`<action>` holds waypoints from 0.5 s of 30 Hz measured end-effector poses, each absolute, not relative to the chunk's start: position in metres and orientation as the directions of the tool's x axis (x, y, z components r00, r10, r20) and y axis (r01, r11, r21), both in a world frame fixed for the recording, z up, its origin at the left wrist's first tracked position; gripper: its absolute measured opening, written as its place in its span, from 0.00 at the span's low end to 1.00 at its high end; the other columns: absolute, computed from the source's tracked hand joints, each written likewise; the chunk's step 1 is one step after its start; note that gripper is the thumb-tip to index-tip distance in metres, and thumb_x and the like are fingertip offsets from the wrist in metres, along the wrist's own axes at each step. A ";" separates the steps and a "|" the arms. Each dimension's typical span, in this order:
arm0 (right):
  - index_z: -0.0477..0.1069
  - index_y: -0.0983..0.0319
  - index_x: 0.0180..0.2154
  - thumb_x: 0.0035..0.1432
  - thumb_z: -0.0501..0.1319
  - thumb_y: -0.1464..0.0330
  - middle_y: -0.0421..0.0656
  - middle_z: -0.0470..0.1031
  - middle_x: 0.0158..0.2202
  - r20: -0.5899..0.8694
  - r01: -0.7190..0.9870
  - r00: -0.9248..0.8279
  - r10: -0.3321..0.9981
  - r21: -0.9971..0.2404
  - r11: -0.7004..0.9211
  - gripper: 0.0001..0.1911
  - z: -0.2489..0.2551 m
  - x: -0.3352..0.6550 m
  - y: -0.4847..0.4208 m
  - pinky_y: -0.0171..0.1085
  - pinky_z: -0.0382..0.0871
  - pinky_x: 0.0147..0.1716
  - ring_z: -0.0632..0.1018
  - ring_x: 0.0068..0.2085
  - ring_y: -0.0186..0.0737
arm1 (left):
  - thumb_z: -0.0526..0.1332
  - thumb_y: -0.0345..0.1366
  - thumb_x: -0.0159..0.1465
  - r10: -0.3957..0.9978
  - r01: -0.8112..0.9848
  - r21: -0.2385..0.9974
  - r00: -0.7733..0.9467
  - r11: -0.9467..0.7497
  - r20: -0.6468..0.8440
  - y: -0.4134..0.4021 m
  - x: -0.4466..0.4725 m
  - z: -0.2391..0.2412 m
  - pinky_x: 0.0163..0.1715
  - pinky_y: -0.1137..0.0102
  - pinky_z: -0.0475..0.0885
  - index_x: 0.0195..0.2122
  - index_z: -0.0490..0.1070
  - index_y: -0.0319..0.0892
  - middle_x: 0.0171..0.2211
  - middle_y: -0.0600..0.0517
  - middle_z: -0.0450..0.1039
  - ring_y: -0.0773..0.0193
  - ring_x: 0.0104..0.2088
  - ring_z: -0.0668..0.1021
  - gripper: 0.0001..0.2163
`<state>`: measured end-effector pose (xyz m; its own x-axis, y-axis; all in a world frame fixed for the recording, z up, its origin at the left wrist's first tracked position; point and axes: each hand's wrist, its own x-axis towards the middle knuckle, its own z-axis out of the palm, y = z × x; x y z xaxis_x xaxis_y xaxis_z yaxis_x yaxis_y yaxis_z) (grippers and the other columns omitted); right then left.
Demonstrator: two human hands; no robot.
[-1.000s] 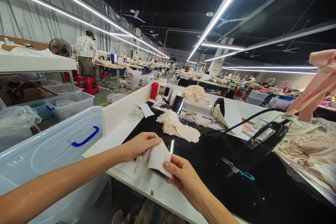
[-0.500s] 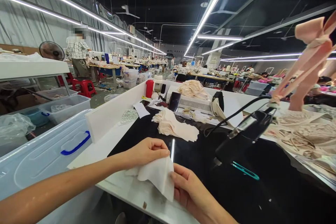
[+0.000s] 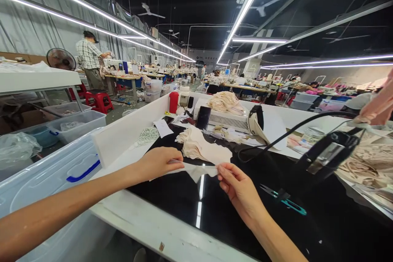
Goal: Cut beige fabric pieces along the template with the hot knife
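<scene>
My left hand (image 3: 158,163) and my right hand (image 3: 239,188) each pinch one end of a small white fabric piece (image 3: 196,170), stretched flat between them above the glossy black table top (image 3: 233,221). Just beyond it lies a stack of cream fabric pieces (image 3: 201,147). Small thread snips with a teal handle (image 3: 284,200) rest on the black surface to the right of my right hand.
A black lamp-like device (image 3: 328,153) with a cable stands at the right, beside heaps of cream straps (image 3: 368,159). At the back are a white machine (image 3: 230,120), a phone (image 3: 203,118) and a red bottle (image 3: 173,102). A clear lidded bin (image 3: 46,180) sits left. A person (image 3: 89,59) stands far left.
My hands moved forward from the table's near white edge out over the black surface. The fabric piece went from bunched between them to pulled out flat and thin.
</scene>
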<state>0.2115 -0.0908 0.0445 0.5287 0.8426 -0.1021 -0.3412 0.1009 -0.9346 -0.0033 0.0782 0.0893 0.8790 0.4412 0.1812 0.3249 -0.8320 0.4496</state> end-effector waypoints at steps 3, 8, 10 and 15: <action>0.82 0.59 0.33 0.45 0.78 0.52 0.42 0.79 0.32 0.016 -0.065 0.518 0.855 -0.996 0.058 0.20 0.045 0.218 -0.105 0.32 0.66 0.32 0.71 0.31 0.33 | 0.59 0.44 0.72 0.281 0.219 0.304 0.942 -0.927 0.181 0.073 -0.014 0.094 0.33 0.70 0.61 0.38 0.78 0.47 0.38 0.53 0.76 0.63 0.35 0.76 0.11; 0.82 0.56 0.34 0.56 0.69 0.52 0.41 0.77 0.27 0.037 0.319 0.323 0.946 -0.945 -0.072 0.15 0.014 0.208 -0.131 0.35 0.66 0.30 0.72 0.29 0.37 | 0.59 0.45 0.74 0.236 0.234 0.292 0.971 -0.927 -0.030 0.057 -0.024 0.080 0.30 0.68 0.60 0.34 0.78 0.46 0.29 0.53 0.76 0.62 0.30 0.76 0.15; 0.82 0.55 0.34 0.58 0.67 0.54 0.40 0.76 0.27 0.052 0.412 0.303 0.952 -0.907 -0.082 0.12 0.004 0.201 -0.139 0.34 0.66 0.29 0.73 0.28 0.37 | 0.56 0.41 0.76 0.211 0.186 0.313 0.976 -0.931 0.047 0.049 -0.018 0.070 0.35 0.69 0.65 0.38 0.79 0.45 0.34 0.52 0.78 0.60 0.35 0.78 0.14; 0.82 0.53 0.39 0.63 0.64 0.59 0.41 0.82 0.37 0.186 0.584 0.157 0.970 -0.810 0.061 0.08 0.010 0.197 -0.156 0.30 0.74 0.33 0.80 0.33 0.37 | 0.56 0.35 0.76 0.125 0.036 0.328 0.959 -0.944 0.255 0.026 0.011 0.042 0.48 0.68 0.71 0.48 0.77 0.43 0.47 0.49 0.79 0.59 0.46 0.80 0.09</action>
<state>0.1969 -0.1564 0.0097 0.1572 0.9698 0.1863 0.5838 0.0609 -0.8096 0.0106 0.0257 0.0424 0.9588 0.1250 0.2551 0.0359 -0.9441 0.3277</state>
